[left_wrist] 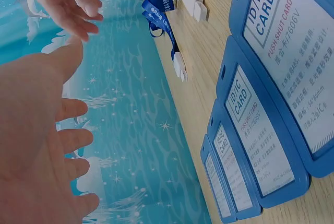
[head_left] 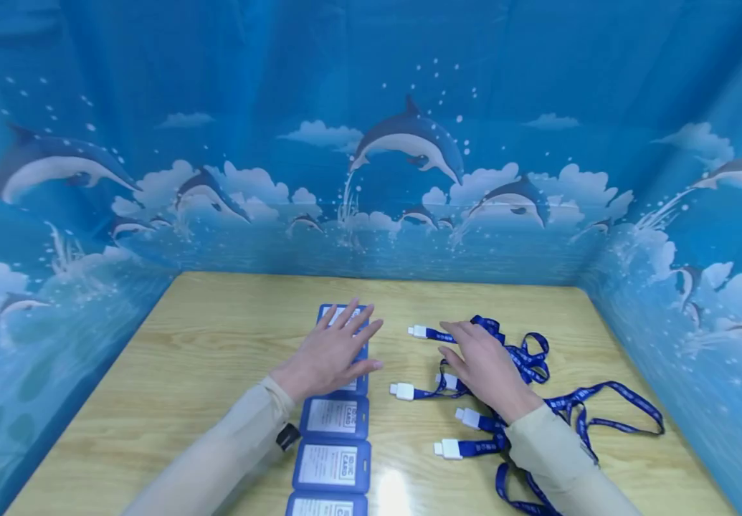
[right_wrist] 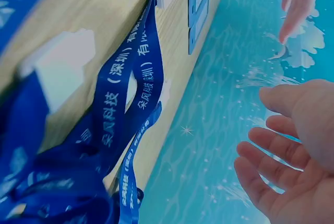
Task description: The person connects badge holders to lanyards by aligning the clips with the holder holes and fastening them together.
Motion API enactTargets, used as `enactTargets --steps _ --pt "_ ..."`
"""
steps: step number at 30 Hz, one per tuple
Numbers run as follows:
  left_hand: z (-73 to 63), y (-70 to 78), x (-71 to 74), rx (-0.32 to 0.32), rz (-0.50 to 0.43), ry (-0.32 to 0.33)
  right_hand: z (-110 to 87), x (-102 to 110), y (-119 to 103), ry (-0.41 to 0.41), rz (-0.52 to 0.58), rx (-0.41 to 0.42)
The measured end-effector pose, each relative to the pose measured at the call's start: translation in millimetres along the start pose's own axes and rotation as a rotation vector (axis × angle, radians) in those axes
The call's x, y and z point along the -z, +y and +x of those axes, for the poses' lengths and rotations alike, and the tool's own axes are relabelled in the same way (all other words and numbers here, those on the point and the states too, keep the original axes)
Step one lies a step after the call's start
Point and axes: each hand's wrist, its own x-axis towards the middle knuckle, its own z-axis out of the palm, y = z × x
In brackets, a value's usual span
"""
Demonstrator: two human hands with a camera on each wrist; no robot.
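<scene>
My left hand, fingers spread and empty, hangs above the far end of the cards, whose row runs away from me, while my right, empty with fingers loosely extended, is nearer the lanyards beneath it, clips pointing left.

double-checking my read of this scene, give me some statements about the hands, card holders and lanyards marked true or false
1. The blue card holders lie in a line on the wooden table. True.
2. The left hand grips a lanyard. False: it holds nothing.
3. Several lanyards have white ends. True.
4. In the head view, the lanyards lie left of the card holders. False: they lie right.
5. The right hand holds nothing. True.
</scene>
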Motion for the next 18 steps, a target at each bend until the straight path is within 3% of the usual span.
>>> enactTargets --steps 7,18 --pt "-1.1 -1.7 0.6 -0.004 0.004 0.002 31.1 -21.4 8.4 -0.077 0.014 0.006" --pt "-5.5 -1.8 1.2 0.032 0.008 -0.061 69.4 -54.6 22.5 -0.282 0.044 -0.112"
